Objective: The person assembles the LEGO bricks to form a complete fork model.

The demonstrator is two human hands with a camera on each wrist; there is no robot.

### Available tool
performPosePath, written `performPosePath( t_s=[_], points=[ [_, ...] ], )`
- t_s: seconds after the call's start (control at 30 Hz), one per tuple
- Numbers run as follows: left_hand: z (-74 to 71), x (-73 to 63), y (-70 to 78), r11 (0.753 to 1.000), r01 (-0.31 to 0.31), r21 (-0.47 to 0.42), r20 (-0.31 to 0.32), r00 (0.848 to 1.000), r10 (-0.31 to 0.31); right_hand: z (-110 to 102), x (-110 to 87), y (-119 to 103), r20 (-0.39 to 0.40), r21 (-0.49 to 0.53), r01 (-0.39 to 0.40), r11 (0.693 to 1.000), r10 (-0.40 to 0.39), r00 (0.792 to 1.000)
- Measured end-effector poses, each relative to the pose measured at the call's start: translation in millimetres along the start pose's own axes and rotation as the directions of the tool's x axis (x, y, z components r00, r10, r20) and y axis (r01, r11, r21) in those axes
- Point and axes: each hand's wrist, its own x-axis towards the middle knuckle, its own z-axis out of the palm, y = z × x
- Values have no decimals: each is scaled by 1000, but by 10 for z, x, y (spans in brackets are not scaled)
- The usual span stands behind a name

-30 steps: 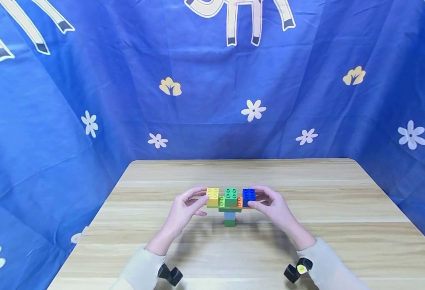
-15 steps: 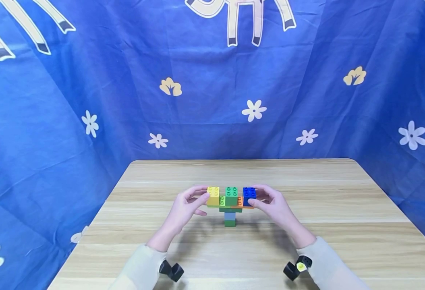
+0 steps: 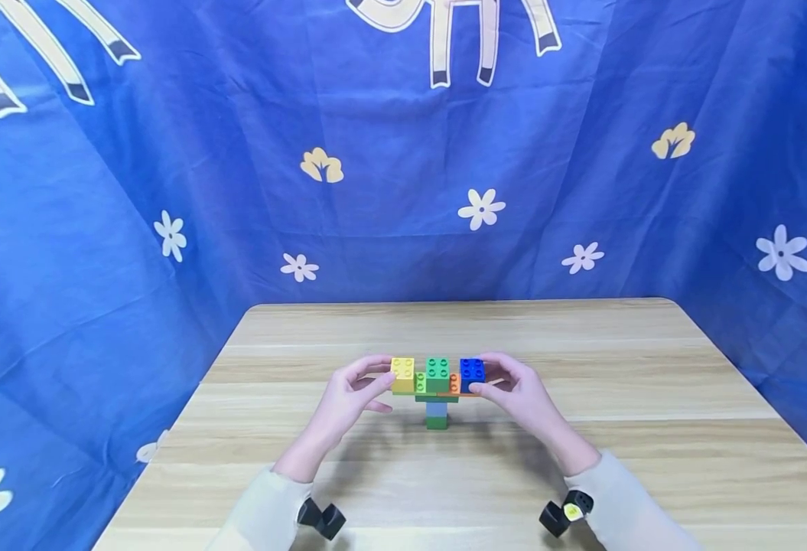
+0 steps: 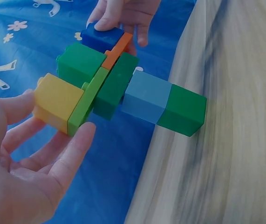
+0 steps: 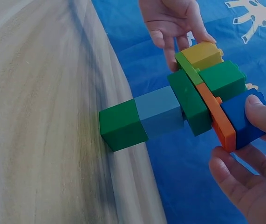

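Observation:
A T-shaped structure of toy building blocks stands upright on the table, narrow at the bottom. Its base is a green block [image 4: 183, 110] with a light blue block [image 4: 146, 96] above. A wider dark green block [image 4: 116, 86] carries a lime plate [image 4: 88, 95] and an orange plate [image 5: 219, 119] side by side. Along the top sit a yellow block [image 3: 403, 375], a green block [image 3: 437, 375] and a blue block [image 3: 473, 371]. My left hand [image 3: 348, 394] pinches the yellow block at the left end, thumb in front. At the right end my right hand [image 3: 523, 394] grips the blue block.
The wood-grain table [image 3: 437, 490] spreads around the structure. Behind it and at both sides hangs a blue curtain [image 3: 389, 214] with printed flowers and animals. Black wrist cameras [image 3: 322, 520] hang below the light sleeves [image 3: 265, 509].

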Motion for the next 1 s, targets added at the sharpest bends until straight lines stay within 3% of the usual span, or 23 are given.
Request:
performPosePath(
  t_s=[0.37,0.77,1.0],
  points=[
    [-11,51,-15,1000,10,13,1,1000,-10,9,37,1,-16,-35,-47,998,47,999],
    [-24,56,-11,1000,30,-10,4,1000,-30,-11,39,-41,8,6,-93,996,93,996],
    [-25,31,-19,1000,12,-7,9,1000,-12,-31,34,-18,18,26,-85,996,84,996]
  ],
)
